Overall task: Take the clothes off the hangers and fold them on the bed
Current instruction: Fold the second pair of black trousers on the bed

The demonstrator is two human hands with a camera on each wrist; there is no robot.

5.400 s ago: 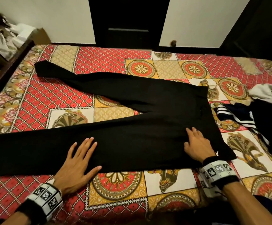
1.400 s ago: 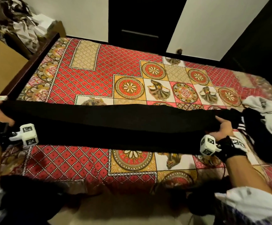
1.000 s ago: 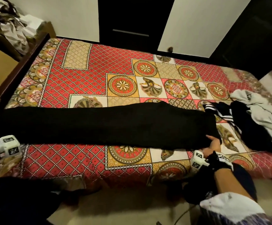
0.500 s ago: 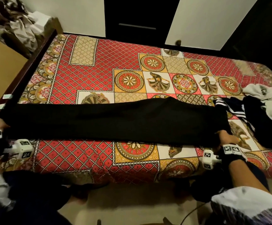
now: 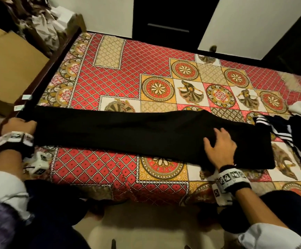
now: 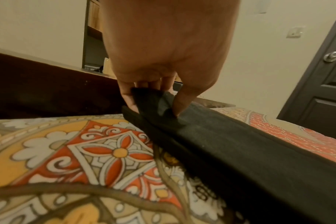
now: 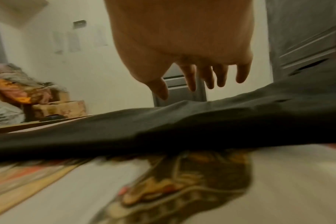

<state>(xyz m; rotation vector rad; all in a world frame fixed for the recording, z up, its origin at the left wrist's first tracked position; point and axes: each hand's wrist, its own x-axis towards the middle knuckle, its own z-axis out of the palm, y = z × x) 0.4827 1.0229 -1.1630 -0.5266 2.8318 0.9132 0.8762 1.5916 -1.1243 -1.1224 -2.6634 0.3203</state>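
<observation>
Black trousers (image 5: 137, 135), folded lengthwise leg on leg, lie in a long strip across the near part of the bed (image 5: 146, 56). My left hand (image 5: 19, 125) pinches the hem end at the bed's left edge; in the left wrist view thumb and fingers (image 6: 128, 97) clamp the layered black cloth (image 6: 230, 144). My right hand (image 5: 219, 146) lies flat with spread fingers on the trousers near the waist end. The blurred right wrist view has its straight fingers (image 7: 190, 80) just above the dark cloth (image 7: 182, 128).
A heap of other clothes (image 5: 293, 130), black with white stripes and a white piece, lies on the bed's right side. A cardboard box (image 5: 7, 69) and a cluttered pile stand beyond the dark wooden bed frame (image 5: 43, 76) on the left. Doors line the far wall.
The spread trousers were folded leg on leg and laid down in a strip. My right hand let go of the waist end and now lies flat on the cloth, further left.
</observation>
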